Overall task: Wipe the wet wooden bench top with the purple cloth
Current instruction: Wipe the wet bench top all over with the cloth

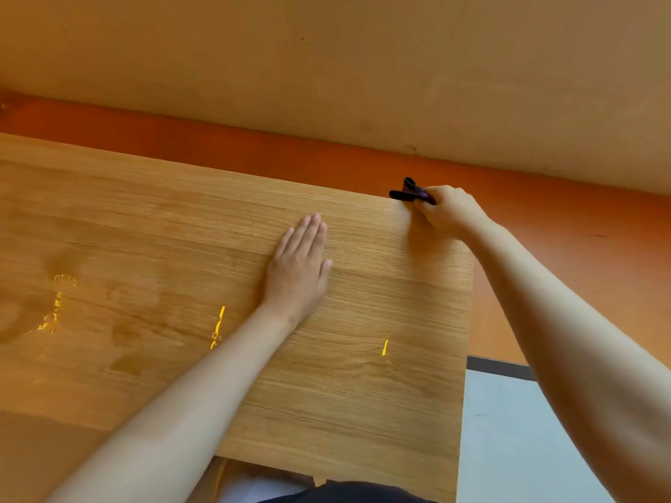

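Looking down from my head: a wooden bench (pixel 363 393) fills the view, its far edge facing a tan wall (pixel 326 67). My right hand (pixel 448 212) reaches to the far right corner, fingers curled round the bunched dark purple cloth (pixel 410 192), which sits right at that corner and pokes slightly past the far edge. I judge a wiping stroke starts from here. My left hand (pixel 299 263) lies flat on the bench near the middle, closer to the far edge, fingers straight and close together, palm down; it likely braces me while I lean across. Wet patches (pixel 127 343) darken the left half towards the near edge, with bright glints, well apart from the cloth, so that area looks not yet wiped.
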{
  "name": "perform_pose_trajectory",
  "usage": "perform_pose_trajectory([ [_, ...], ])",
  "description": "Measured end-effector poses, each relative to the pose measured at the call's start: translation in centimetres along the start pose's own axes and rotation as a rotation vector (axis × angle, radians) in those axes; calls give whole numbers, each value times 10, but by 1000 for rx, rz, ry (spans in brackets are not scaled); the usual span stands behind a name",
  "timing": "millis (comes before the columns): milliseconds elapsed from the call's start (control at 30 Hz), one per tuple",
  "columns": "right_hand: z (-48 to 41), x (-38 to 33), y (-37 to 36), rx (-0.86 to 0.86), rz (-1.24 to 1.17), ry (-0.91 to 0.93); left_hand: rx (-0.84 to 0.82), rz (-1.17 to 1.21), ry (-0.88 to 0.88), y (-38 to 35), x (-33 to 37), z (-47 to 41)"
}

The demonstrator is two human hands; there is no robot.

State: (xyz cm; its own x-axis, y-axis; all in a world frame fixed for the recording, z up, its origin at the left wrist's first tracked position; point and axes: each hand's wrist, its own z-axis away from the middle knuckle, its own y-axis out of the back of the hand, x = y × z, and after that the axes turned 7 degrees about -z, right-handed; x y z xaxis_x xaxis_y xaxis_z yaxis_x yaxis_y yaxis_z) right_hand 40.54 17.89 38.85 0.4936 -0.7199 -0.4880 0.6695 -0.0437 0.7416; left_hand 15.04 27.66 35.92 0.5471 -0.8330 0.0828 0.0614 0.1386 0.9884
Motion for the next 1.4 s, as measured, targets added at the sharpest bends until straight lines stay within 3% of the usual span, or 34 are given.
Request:
perform_pose_trajectory([
  [267,-30,-123,-72,-19,-9,136,-75,53,-25,8,-5,1],
  [433,-15,-108,-64,-3,-45,81,-176,125,-145,13,-23,1],
  [567,7,-66,-44,105,-59,-89,-256,141,-226,10,-37,-3],
  [700,8,-61,-46,230,50,-133,-268,148,-257,12,-41,-7],
  [800,-4,-95,-68,257,93,-80,-269,158,-263,15,-40,-9],
  [1000,-35,-165,-109,148,91,101,-274,65,-286,15,-41,-10],
  [1133,-29,-147,-96,95,29,163,-260,94,-278,17,-39,-10],
  [1400,1,-60,-52,198,44,100,-244,121,-255,14,-37,-7],
])
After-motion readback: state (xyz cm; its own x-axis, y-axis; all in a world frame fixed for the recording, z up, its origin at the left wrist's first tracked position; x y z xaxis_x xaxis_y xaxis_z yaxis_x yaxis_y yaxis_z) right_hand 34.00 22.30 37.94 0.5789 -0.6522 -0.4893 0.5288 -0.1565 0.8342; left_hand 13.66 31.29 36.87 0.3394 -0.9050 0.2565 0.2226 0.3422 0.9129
